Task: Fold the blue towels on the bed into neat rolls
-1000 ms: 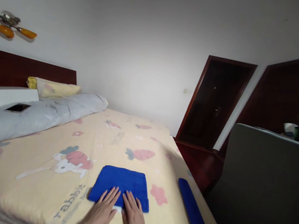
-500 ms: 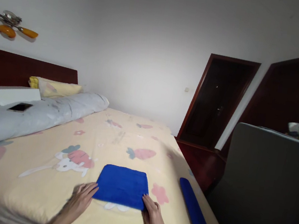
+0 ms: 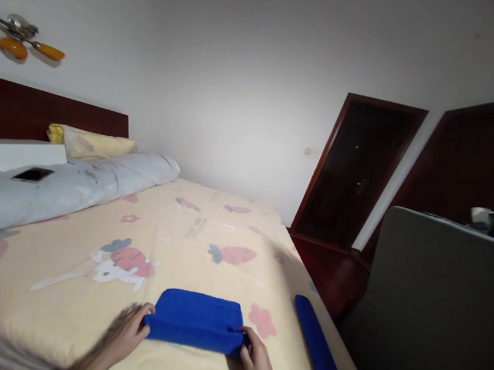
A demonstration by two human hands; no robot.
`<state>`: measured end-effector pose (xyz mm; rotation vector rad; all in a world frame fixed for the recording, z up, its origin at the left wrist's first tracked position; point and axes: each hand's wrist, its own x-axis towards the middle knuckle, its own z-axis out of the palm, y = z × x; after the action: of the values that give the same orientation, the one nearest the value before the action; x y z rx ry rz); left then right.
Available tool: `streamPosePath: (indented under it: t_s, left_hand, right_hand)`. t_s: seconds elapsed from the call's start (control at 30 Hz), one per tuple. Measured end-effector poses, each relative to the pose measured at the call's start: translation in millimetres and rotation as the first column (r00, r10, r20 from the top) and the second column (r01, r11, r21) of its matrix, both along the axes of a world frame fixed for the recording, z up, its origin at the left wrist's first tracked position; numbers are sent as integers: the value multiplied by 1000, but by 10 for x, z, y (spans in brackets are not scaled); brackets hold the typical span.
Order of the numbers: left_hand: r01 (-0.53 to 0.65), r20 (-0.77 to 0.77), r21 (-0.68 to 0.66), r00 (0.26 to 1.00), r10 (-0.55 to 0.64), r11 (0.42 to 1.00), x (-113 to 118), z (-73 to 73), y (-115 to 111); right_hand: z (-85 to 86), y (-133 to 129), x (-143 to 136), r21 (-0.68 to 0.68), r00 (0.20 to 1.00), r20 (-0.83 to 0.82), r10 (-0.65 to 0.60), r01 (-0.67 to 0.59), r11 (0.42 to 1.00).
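A folded blue cloth (image 3: 199, 309) lies on the patterned bedsheet (image 3: 191, 245), its near edge raised and bent into a band along the front. At its left end my left hand (image 3: 131, 331) pinches the corner between thumb and fingers. My right hand (image 3: 257, 359) grips the opposite end the same way. A long, narrow blue strip (image 3: 323, 357) lies to the right of my right hand, near the bed's edge.
A grey-white rolled bundle (image 3: 84, 182) crosses the bed at the left, with a phone (image 3: 33, 175) on it and a white box (image 3: 19, 156) behind. A dark grey panel (image 3: 436, 312) stands beyond the bed's right edge.
The near edge of the blue cloth has come up and bent over, so the cloth looks shallower. Both hands have gone from lying at its sides to pinching its ends.
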<state>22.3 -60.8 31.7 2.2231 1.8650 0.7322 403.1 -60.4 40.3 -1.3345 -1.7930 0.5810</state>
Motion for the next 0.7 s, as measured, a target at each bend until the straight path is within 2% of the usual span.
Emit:
streamPosePath:
  t_s: [0.07,0.17,0.23,0.27,0.37,0.43,0.47,0.57,0.7]
  left_hand:
    - [-73,-44,-51,996,71,996,68,-17,65]
    - [-185,-144,-14,973,181,983,175,-83,144]
    - [-184,-166,70,967,194,980,273,-144,161]
    - [-140,-168,110,973,157,984,342,-175,157]
    - [126,-195,183,977,-90,975,636,-251,113]
    - [283,-233,184,943,-238,941,852,-281,85]
    - [321,-247,169,929,-275,932,941,-291,78]
    - [332,-265,103,918,-296,938,1043,-295,86]
    - [309,-276,63,919,-281,949,800,-256,121]
  right_hand:
    - [-93,87,-2,49,996,89,-26,22,999]
    - [-273,205,-13,186,956,205,-209,171,967]
    - [-350,241,-72,298,926,236,-295,220,929]
    - [-365,242,-127,342,921,252,-296,201,918]
    - [-327,185,-393,367,921,368,-128,-18,930]
    - [-269,127,-593,299,888,458,28,-184,936]
    - [-245,104,-674,257,868,489,86,-238,937]
    - [-219,76,-763,167,834,529,159,-286,944]
    - [-265,113,-540,117,832,542,119,-214,970]
